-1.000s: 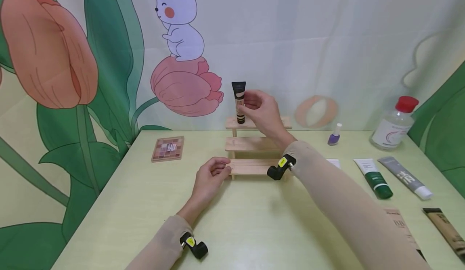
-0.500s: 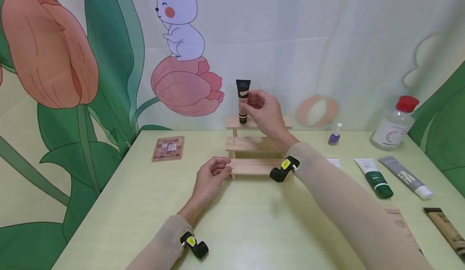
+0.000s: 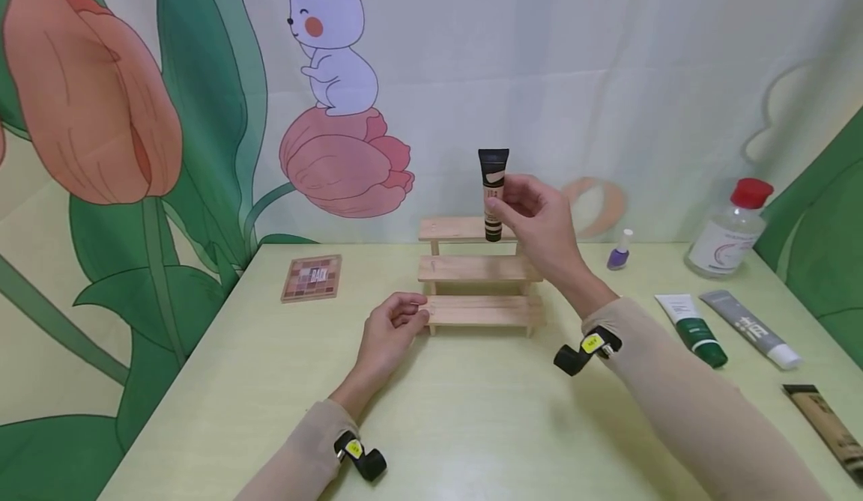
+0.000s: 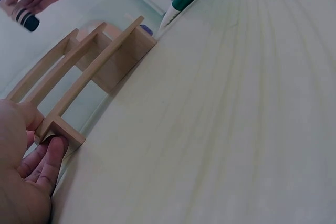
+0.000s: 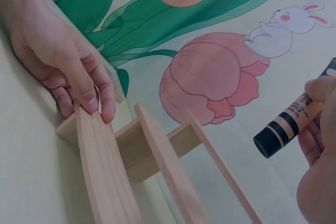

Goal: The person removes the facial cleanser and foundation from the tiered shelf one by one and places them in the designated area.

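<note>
My right hand (image 3: 547, 224) pinches a small black-and-beige squeeze tube (image 3: 494, 205) between thumb and fingers. The tube is upright, cap down, in front of the top step of a three-tier wooden display stand (image 3: 479, 309). In the right wrist view a gap shows between the tube's dark cap (image 5: 269, 141) and the stand. My left hand (image 3: 391, 336) holds the left end of the stand's lowest step. Up close in the left wrist view, the thumb and fingers (image 4: 51, 163) close around that wooden end (image 4: 68, 132).
An eyeshadow palette (image 3: 312, 278) lies on the left of the table. To the right are a purple nail polish bottle (image 3: 618, 254), a red-capped clear bottle (image 3: 728, 231), a green-and-white tube (image 3: 694, 330), a grey tube (image 3: 751, 329) and a brown tube (image 3: 824, 426). A printed curtain hangs behind.
My right hand has carried the tube rightward, from the left part of the top step to in front of its right part. My left hand has stayed on the stand.
</note>
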The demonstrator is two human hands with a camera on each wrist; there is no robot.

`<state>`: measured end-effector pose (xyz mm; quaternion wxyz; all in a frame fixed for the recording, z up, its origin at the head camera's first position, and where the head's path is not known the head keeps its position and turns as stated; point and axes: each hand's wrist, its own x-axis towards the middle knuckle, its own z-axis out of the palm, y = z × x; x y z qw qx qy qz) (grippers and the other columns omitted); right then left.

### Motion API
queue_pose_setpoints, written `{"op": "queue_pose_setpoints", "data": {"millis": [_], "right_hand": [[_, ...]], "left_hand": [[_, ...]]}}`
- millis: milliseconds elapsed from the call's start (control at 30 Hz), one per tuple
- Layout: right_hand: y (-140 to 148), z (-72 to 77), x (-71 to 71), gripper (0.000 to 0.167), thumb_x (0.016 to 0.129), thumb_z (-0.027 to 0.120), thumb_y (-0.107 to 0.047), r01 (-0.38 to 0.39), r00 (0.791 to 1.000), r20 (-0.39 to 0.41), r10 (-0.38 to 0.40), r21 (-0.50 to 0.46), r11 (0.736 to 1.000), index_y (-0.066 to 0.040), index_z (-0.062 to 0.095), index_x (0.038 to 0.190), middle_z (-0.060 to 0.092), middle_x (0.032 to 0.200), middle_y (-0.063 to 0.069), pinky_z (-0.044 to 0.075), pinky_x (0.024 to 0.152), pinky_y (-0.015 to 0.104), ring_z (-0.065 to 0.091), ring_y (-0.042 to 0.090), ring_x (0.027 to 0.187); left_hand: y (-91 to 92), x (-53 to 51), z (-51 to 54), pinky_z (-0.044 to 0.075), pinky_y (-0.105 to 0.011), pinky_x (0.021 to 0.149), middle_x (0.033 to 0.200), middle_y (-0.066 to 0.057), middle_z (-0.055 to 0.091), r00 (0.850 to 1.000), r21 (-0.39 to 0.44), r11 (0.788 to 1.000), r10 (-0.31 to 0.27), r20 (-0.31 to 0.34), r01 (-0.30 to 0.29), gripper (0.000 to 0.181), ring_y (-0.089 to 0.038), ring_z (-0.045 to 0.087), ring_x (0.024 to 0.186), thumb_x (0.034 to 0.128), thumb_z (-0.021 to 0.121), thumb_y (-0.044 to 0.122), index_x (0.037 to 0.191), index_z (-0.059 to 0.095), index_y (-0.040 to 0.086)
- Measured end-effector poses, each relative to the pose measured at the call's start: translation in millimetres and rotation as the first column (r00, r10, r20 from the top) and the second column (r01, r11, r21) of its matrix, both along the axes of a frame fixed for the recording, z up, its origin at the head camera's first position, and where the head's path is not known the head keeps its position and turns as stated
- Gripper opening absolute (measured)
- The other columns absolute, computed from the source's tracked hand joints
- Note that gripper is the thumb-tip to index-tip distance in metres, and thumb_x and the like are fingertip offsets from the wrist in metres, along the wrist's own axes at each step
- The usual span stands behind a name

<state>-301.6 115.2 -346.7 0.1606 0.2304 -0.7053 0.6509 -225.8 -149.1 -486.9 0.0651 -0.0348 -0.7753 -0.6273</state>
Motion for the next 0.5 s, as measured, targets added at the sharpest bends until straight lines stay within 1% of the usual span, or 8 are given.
{"op": "queue_pose_setpoints", "data": {"millis": [133, 233, 400, 500], "right_hand": [[19.4, 5.0, 16.2, 0.030, 0.104, 0.081, -0.009, 0.015, 0.999, -0.030, -0.015, -0.011, 1.000, 0.000, 0.074, 0.132, 0.078, 0.111, 0.004, 0.061, 0.092, 0.023, 0.074, 0.018, 0.101], [34.1, 9.0, 28.2, 0.030, 0.104, 0.080, -0.007, 0.023, 0.999, -0.029, -0.023, -0.027, 0.999, 0.001, 0.075, 0.132, 0.078, 0.110, 0.002, 0.061, 0.090, 0.022, 0.074, 0.016, 0.099], [58.3, 13.0, 45.4, 0.030, 0.103, 0.081, -0.005, 0.093, 0.994, -0.058, -0.093, -0.002, 0.996, -0.002, 0.076, 0.132, 0.075, 0.116, 0.001, 0.060, 0.090, 0.020, 0.074, 0.015, 0.101], [72.6, 13.7, 55.4, 0.031, 0.103, 0.081, -0.006, 0.140, 0.989, -0.059, -0.139, 0.020, 0.990, -0.004, 0.077, 0.134, 0.076, 0.117, 0.001, 0.059, 0.090, 0.019, 0.073, 0.015, 0.101]], "left_hand": [[-0.5, -0.6, -0.7, 0.057, -0.018, 0.084, 0.113, -0.011, 0.076, 1.000, 0.000, 1.000, 0.001, 0.000, -0.001, 0.020, -0.021, 0.072, 0.103, 0.1059, 0.077, 0.013, 0.126, 0.078, 0.009], [-0.4, -0.1, -0.9, 0.057, -0.018, 0.084, 0.113, -0.011, 0.077, 1.000, -0.002, 1.000, 0.000, 0.003, 0.000, 0.020, -0.021, 0.072, 0.103, 0.1060, 0.077, 0.013, 0.126, 0.078, 0.009], [0.5, 1.1, 0.5, 0.056, -0.018, 0.083, 0.113, -0.011, 0.076, 1.000, -0.007, 1.000, 0.005, 0.002, -0.005, 0.020, -0.021, 0.071, 0.102, 0.1063, 0.077, 0.014, 0.126, 0.078, 0.010], [1.0, 1.2, 1.0, 0.056, -0.018, 0.083, 0.114, -0.011, 0.076, 1.000, -0.008, 1.000, 0.004, -0.001, -0.004, 0.021, -0.021, 0.071, 0.102, 0.1063, 0.077, 0.014, 0.126, 0.078, 0.010]]}}
